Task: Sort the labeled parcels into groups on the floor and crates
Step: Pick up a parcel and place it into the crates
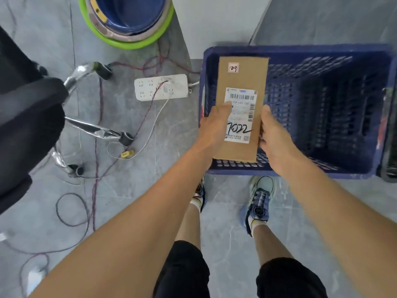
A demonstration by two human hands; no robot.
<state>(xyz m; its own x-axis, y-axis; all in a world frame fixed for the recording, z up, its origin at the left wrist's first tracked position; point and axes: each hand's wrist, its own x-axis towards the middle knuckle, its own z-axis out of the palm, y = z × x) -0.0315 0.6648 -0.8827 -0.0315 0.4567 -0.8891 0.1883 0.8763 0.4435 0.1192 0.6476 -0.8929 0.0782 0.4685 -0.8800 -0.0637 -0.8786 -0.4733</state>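
Observation:
A flat brown cardboard parcel (242, 80) with a white shipping label, handwritten "7022" and a small sticker near its top, is held over the left end of a blue perforated plastic crate (335, 52). My left hand (214, 127) grips the parcel's left edge with the thumb on the label. My right hand (272, 136) grips its right edge. The crate's inside shows no other parcels.
A white power strip (161, 87) lies on the grey tiled floor left of the crate, among loose red, white and black wires (96, 160). A black office chair (25, 125) stands at far left. A green-rimmed blue tub (129, 20) sits behind. My feet stand before the crate.

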